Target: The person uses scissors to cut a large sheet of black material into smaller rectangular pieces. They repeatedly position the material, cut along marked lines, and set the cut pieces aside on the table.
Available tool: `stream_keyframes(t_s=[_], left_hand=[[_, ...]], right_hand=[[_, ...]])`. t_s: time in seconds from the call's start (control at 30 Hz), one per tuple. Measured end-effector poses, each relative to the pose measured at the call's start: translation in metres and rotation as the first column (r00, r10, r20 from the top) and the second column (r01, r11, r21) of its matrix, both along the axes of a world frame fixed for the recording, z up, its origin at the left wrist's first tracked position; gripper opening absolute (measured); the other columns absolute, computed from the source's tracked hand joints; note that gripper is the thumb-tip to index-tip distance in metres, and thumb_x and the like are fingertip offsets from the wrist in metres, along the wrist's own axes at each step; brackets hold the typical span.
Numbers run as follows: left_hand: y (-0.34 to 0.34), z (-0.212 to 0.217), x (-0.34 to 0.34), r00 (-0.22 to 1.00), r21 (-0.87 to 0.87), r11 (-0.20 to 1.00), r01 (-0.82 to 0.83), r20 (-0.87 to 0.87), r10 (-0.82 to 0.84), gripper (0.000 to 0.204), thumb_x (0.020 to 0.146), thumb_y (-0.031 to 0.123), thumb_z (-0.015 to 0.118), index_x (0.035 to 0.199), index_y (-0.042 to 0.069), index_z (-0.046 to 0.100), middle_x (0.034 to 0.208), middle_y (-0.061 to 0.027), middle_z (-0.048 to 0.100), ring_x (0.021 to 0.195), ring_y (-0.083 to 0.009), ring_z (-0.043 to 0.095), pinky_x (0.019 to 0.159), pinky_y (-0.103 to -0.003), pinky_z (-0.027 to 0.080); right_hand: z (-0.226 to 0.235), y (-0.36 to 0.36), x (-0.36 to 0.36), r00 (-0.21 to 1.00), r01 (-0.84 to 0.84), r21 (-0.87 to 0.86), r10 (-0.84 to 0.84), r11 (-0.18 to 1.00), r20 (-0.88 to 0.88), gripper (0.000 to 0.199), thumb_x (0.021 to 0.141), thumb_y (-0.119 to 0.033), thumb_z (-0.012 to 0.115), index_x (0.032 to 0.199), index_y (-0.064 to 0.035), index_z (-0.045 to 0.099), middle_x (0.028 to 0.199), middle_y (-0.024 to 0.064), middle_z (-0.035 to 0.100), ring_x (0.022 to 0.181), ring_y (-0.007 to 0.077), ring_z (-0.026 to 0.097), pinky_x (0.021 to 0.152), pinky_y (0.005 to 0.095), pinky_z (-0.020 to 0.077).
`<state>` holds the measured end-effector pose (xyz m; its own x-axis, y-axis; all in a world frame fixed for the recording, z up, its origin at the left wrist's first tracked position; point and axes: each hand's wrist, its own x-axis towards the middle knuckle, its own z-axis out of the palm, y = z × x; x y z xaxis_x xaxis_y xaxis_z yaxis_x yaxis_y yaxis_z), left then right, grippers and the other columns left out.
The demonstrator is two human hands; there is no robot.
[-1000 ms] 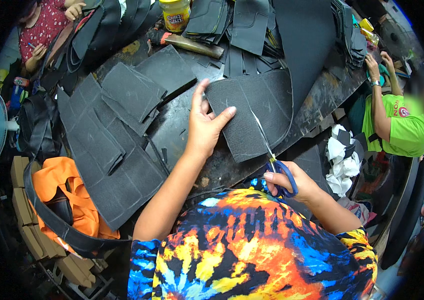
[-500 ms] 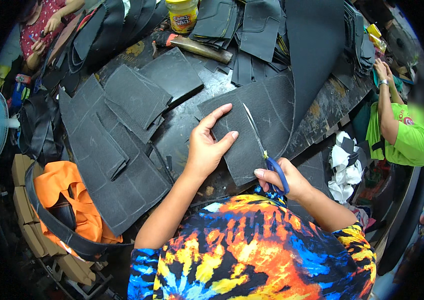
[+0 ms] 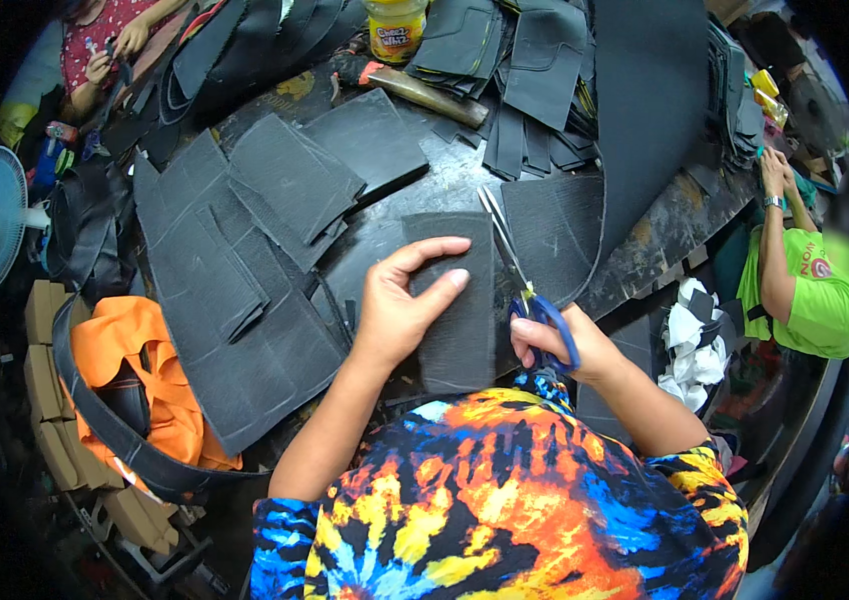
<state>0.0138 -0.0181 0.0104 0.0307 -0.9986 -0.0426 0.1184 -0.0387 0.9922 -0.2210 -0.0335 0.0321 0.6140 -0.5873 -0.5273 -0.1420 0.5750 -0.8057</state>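
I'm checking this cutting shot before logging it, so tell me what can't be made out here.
All in the head view:
- Lower end of the black sheet: hidden behind the tie-dye shirt.
- Fingers of the right hand: partly hidden by the blue scissors handles.
- Scissor blade tips: too thin to tell whether they are cutting.
- Under the left hand: hidden.
- Jar: top cut off by the edge.

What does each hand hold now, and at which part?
The right hand holds the scissors by their blue handle loops. The left hand grasps nothing; it presses flat on the black fabric piece.
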Motion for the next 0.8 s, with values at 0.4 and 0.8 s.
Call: stream_keyframes(t_s=[0.4,0.8], left_hand=[[0.031,0.048,0.061,0.851,0.083,0.860,0.503,0.128,-0.510,0.034,0.080,0.007,0.075,0.113,0.002,0.070,0.113,-0.0065,0.068,0.110,-0.0153,0.060,0.101,-0.030,0.044],[0.043,0.054,0.132,0.955,-0.174,0.983,0.057,0.298,-0.003,0.042,0.081,0.015,0.073,0.120,0.001,0.065,0.121,-0.0073,0.065,0.115,-0.0175,0.058,0.106,-0.033,0.040]], right_hand=[[0.008,-0.005,0.005,0.889,-0.451,-0.175,0.457,0.875,-0.008,0.037,0.093,-0.040,0.069,0.093,-0.0054,0.055,0.083,-0.0017,0.054,0.077,0.0058,0.049,0.068,0.0251,0.0435],[0.006,0.006,0.009,0.917,-0.393,-0.140,0.375,0.909,-0.136,0.031,0.088,-0.024,0.078,0.077,-0.0057,0.056,0.068,-0.0079,0.051,0.065,0.0004,0.044,0.055,0.0218,0.0353]])
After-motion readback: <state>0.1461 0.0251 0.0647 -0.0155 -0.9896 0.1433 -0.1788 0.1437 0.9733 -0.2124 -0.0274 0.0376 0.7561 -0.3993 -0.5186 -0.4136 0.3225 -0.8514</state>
